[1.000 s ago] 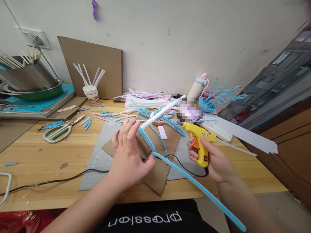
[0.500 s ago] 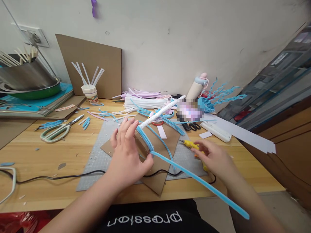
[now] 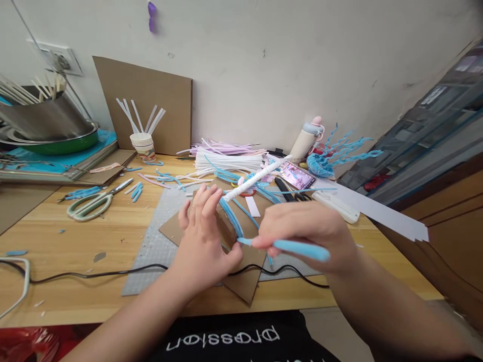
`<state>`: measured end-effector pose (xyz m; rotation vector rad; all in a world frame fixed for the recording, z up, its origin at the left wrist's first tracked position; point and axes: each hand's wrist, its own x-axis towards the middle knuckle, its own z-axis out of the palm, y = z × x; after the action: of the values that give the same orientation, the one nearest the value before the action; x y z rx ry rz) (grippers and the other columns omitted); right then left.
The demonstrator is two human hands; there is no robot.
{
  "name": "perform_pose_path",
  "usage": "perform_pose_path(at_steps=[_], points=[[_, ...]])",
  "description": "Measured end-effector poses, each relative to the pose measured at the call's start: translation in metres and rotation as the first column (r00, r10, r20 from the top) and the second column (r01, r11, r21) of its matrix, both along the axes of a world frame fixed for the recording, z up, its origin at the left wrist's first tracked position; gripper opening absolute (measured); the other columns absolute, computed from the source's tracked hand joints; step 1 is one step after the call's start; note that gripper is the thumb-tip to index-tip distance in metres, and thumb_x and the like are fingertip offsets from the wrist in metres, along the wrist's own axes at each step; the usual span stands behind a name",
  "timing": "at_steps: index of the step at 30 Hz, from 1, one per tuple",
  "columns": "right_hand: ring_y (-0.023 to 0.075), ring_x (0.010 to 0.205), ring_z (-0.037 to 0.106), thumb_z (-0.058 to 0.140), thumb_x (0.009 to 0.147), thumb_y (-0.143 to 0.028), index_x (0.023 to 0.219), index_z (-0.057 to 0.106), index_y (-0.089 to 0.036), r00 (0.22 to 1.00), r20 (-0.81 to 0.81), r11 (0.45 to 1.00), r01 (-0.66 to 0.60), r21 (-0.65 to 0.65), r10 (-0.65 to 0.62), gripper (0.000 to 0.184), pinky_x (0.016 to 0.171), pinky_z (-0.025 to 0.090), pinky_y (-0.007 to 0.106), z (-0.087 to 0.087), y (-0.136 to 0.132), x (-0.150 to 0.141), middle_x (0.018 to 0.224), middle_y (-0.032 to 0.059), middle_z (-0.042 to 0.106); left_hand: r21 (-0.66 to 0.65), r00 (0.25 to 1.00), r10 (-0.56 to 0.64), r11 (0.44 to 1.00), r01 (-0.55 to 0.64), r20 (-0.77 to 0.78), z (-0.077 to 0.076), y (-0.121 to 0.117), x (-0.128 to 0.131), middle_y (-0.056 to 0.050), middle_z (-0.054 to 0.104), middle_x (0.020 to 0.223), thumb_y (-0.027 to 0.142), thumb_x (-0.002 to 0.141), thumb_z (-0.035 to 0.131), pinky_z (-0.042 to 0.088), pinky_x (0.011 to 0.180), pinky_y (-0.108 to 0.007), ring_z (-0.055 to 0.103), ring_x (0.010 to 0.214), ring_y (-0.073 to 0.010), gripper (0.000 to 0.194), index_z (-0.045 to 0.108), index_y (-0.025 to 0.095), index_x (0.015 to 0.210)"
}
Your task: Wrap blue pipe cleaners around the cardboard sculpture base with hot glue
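My left hand [image 3: 207, 244] grips a small cardboard piece [image 3: 225, 227] whose edge is covered with rows of blue pipe cleaner [image 3: 232, 216]. From its upper end a white-wrapped stick [image 3: 258, 177] slants up to the right. My right hand [image 3: 311, 231] pinches the loose blue pipe cleaner [image 3: 302, 249] just right of the cardboard piece, and its free end points toward me. A flat cardboard sheet [image 3: 241, 286] on a grey cutting mat [image 3: 141, 276] lies below my hands. The yellow glue gun is out of sight, though a black cord [image 3: 279, 270] shows.
Green-handled scissors [image 3: 90, 203] and blue offcuts lie left. Behind are a paper cup [image 3: 143, 146] with white sticks, bundled white pipe cleaners [image 3: 230, 160], a phone [image 3: 296, 175], a bottle [image 3: 304, 141] and a white power strip [image 3: 341, 207]. A metal pot [image 3: 45, 118] stands back left.
My right hand has put the yellow glue gun down on the mat and moved left to pinch the loose blue pipe cleaner. My left hand keeps its hold on the cardboard piece.
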<state>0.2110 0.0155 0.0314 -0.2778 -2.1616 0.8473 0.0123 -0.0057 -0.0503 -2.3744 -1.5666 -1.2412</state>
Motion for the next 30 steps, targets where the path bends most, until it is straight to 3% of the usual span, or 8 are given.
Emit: perform_pose_path(at_steps=[5, 11, 16, 24, 30], points=[[0.0139, 0.069, 0.068, 0.075, 0.082, -0.025, 0.082, 0.077, -0.022, 0.995, -0.025, 0.986, 0.091, -0.141, -0.095, 0.003, 0.065, 0.057, 0.027, 0.018, 0.033, -0.020, 0.076, -0.0004, 0.074, -0.015, 1.000, -0.007, 1.000, 0.007, -0.010, -0.001, 0.000, 0.000, -0.018, 0.036, 0.152, 0.024, 0.067, 0.067, 0.014, 0.118, -0.057, 0.021, 0.149, -0.0334, 0.098, 0.013, 0.020, 0.148], [0.0105, 0.064, 0.063, 0.076, 0.082, -0.033, 0.077, 0.074, -0.018, 1.000, -0.002, 0.966, 0.018, -0.259, -0.019, 0.016, 0.061, 0.053, 0.024, 0.018, 0.056, -0.037, 0.069, -0.0014, 0.069, -0.002, 1.000, -0.014, 1.000, 0.014, 0.001, -0.002, 0.000, 0.001, -0.017, 0.032, 0.156, 0.022, 0.066, 0.067, 0.013, 0.118, -0.057, 0.022, 0.149, -0.0334, 0.105, 0.006, 0.022, 0.151], [0.0112, 0.062, 0.061, 0.079, 0.077, -0.040, 0.073, 0.070, -0.016, 0.995, 0.038, 0.936, 0.097, -0.340, -0.089, 0.026, 0.058, 0.051, 0.025, 0.013, 0.063, -0.047, 0.065, -0.0010, 0.066, 0.045, 0.999, -0.034, 0.998, 0.034, 0.000, -0.004, 0.001, 0.001, -0.018, 0.031, 0.157, 0.021, 0.065, 0.068, 0.013, 0.118, -0.059, 0.026, 0.147, -0.0357, 0.111, -0.002, 0.022, 0.152], [0.0109, 0.061, 0.058, 0.078, 0.076, -0.042, 0.069, 0.068, -0.016, 0.992, 0.065, 0.919, 0.124, -0.375, -0.107, 0.029, 0.058, 0.048, 0.025, 0.009, 0.072, -0.052, 0.063, -0.0014, 0.064, 0.060, 0.998, -0.056, 0.997, 0.057, -0.022, -0.001, 0.000, -0.001, -0.018, 0.039, 0.150, 0.022, 0.068, 0.067, 0.015, 0.118, -0.059, 0.027, 0.147, -0.0343, 0.092, 0.016, 0.022, 0.145], [0.0113, 0.061, 0.055, 0.073, 0.079, -0.038, 0.067, 0.065, -0.015, 0.989, 0.125, 0.932, 0.122, -0.343, -0.084, 0.028, 0.057, 0.044, 0.025, 0.004, 0.079, -0.055, 0.063, -0.0017, 0.061, 0.061, 0.998, -0.065, 0.996, 0.066, -0.022, 0.001, -0.001, 0.002, -0.018, 0.037, 0.149, 0.021, 0.068, 0.066, 0.018, 0.116, -0.061, 0.026, 0.147, -0.0338, 0.070, 0.027, 0.026, 0.126]])
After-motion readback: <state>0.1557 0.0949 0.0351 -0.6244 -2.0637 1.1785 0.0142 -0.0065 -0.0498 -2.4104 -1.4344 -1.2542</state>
